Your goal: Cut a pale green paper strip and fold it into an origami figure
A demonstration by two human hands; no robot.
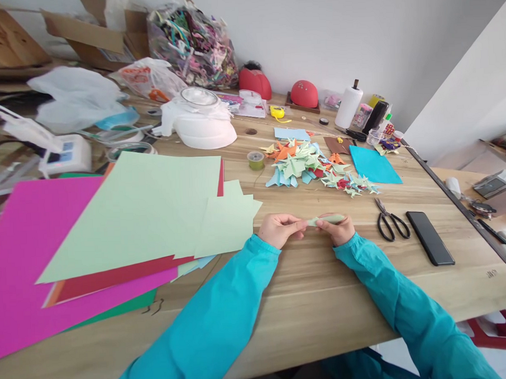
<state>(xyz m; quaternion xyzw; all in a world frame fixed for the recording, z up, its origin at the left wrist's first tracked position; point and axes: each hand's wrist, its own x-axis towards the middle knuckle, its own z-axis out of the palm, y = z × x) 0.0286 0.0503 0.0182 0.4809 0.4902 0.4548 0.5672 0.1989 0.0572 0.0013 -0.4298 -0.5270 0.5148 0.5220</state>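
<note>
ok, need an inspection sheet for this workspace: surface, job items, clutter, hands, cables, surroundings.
Surface: wooden table, light brown, visible grain.
Job items: folded pale green paper between the hands; paper sheets overlapping at left; pile of folded paper shapes beyond the hands.
Clutter: scissors and phone to the right; plastic bag back left.
Hands: left hand and right hand both pinch the folded paper.
Cables: dark cord-like loop at left edge; cannot confirm type.
Surroundings: plain pale wall behind.

Held piece (335, 218): matt ppr. Tbl (308, 299): smooth wood. Phone (430, 237): glossy. Scissors (385, 212): metal blades, plast.-look grips.
</note>
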